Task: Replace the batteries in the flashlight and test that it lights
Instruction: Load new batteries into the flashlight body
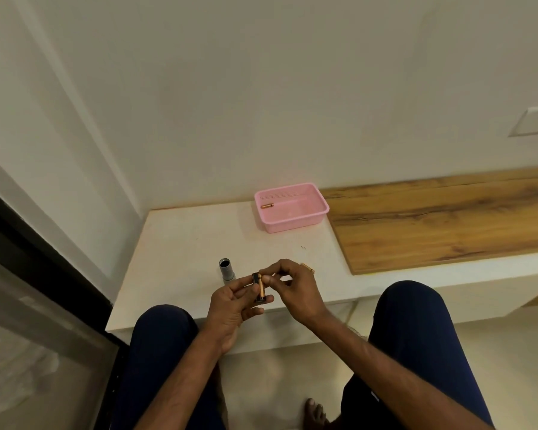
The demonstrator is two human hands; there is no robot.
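Note:
My left hand grips a small black battery holder upright, with a copper-and-black battery lying in its slot. My right hand pinches the top end of that battery with thumb and forefinger. The grey flashlight body stands on the white ledge just left of my hands, its open end up. Another copper battery lies in the pink basket farther back. A small copper object shows behind my right hand; what it is I cannot tell.
The white ledge runs along the wall, with a wooden panel covering its right part. My knees in dark trousers sit at the ledge's front edge. A dark-framed glass door stands to the left.

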